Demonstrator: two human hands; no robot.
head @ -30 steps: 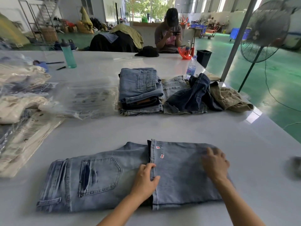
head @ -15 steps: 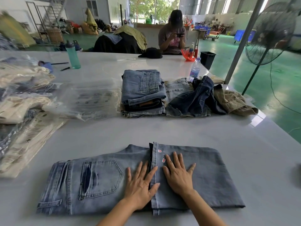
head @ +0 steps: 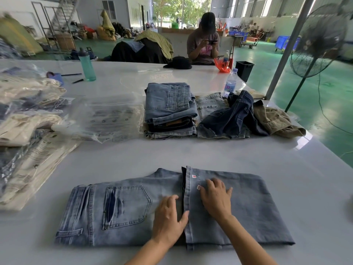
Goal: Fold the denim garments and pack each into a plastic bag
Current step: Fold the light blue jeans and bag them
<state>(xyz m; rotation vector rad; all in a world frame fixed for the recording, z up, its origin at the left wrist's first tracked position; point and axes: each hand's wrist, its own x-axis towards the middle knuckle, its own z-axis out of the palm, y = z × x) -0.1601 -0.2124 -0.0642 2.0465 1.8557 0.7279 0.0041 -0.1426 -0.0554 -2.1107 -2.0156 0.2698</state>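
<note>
A pair of light blue jeans lies flat near the table's front edge, its legs folded over so the hem runs across the middle. My left hand rests on the denim just left of that hem, thumb at the hem's edge. My right hand presses the folded leg panel right of the hem, fingers slightly bent. Further back sits a stack of folded jeans, with unfolded dark denim beside it. Clear plastic bags lie left of the stack.
Bagged garments are piled along the left side. A teal bottle, a water bottle and a khaki garment stand further back. A person sits across the white table. A standing fan is off its right edge.
My right hand came in from the right end of the folded leg to beside the hem. Both hands lay flat with fingers spread, and now they have drawn back slightly with fingers bent.
</note>
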